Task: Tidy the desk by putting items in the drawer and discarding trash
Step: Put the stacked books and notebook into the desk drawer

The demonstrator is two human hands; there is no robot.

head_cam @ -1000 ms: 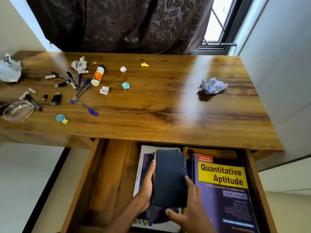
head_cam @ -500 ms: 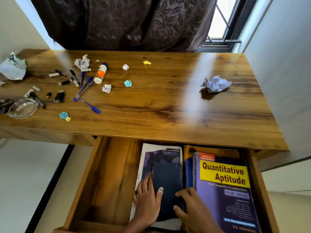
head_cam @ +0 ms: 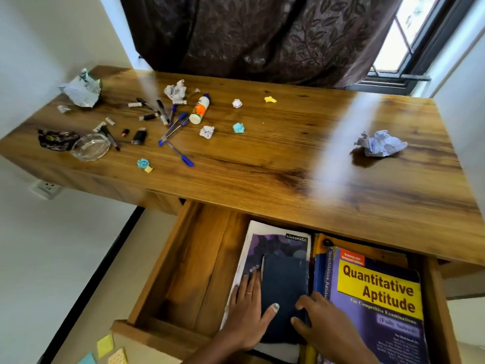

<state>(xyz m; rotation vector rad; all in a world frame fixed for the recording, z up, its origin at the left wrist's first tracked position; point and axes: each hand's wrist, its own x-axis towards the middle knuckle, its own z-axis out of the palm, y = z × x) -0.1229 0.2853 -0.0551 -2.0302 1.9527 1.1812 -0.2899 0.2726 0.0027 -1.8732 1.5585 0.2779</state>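
Note:
The desk drawer (head_cam: 199, 258) stands pulled out. Inside, a dark blue diary (head_cam: 284, 282) lies flat on a purple notebook (head_cam: 275, 245), beside a "Quantitative Aptitude" book (head_cam: 378, 292). My left hand (head_cam: 246, 316) rests spread on the notebook with its thumb on the diary's cover. My right hand (head_cam: 328, 329) has thumb and fingertips curled on the diary's right edge. On the desk (head_cam: 288, 166) lie several pens (head_cam: 173, 124), a glue bottle (head_cam: 200, 109), a lighter (head_cam: 139, 136) and a crumpled paper (head_cam: 380, 143) at the right.
Small paper balls (head_cam: 237, 127) and a crumpled wrapper (head_cam: 81, 89) are scattered on the desk's left half, near a glass ashtray (head_cam: 90, 147). Sticky notes (head_cam: 105, 345) sit by the drawer's front left corner. The drawer's left half shows bare wood. A curtain hangs behind the desk.
The diary came down from my two hands onto the purple notebook. My left hand flattened beside it. The view shifted slightly toward the left.

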